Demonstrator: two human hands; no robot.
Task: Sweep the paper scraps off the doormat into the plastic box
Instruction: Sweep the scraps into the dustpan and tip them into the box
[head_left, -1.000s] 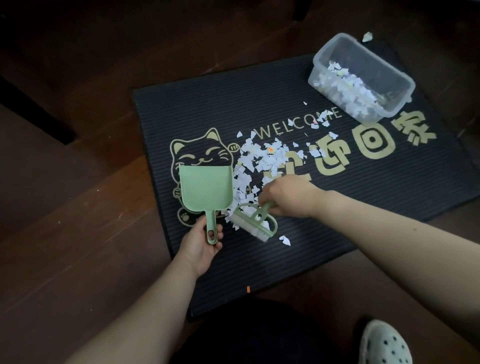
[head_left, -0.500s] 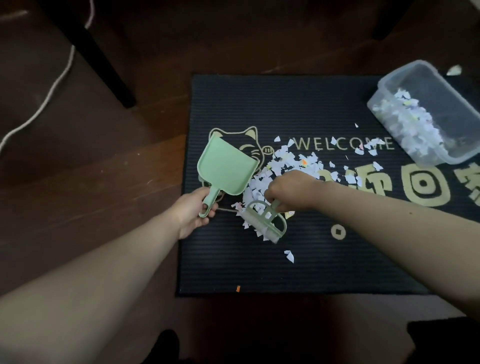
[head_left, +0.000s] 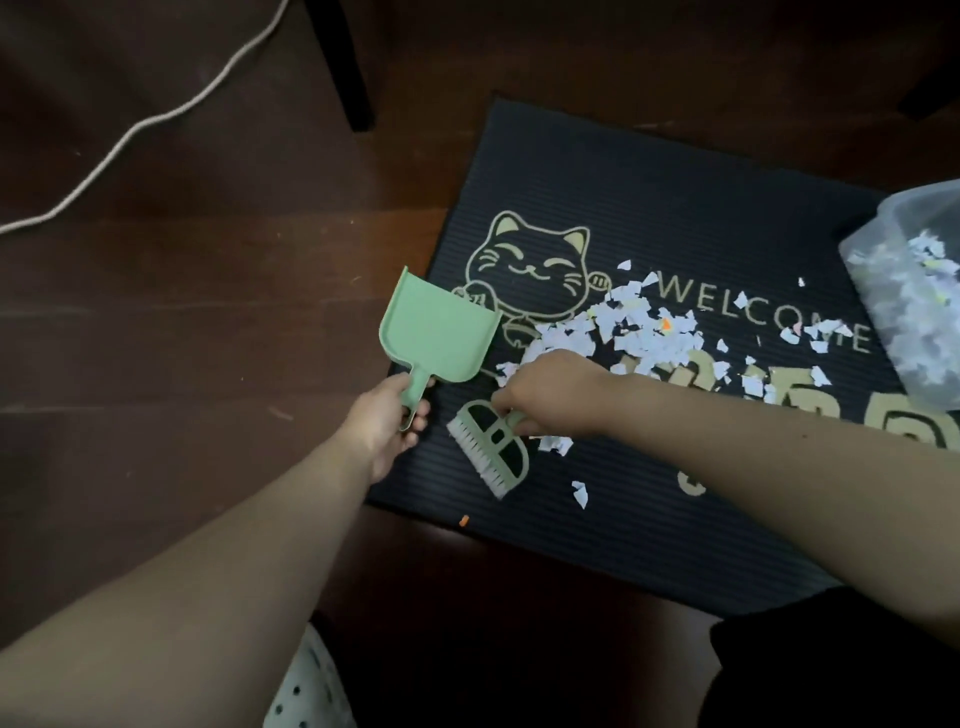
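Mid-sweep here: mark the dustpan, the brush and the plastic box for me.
dustpan (head_left: 436, 332), head view, on the flat green scoop.
brush (head_left: 475, 458), head view, on the white bristles.
plastic box (head_left: 865, 228), head view, on the near-left corner of its rim.

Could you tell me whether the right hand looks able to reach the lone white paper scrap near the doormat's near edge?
Probably yes: the lone white paper scrap lies uncovered on the black ribbed doormat, beside the green plastic hand brush the right hand grips, with nothing between.
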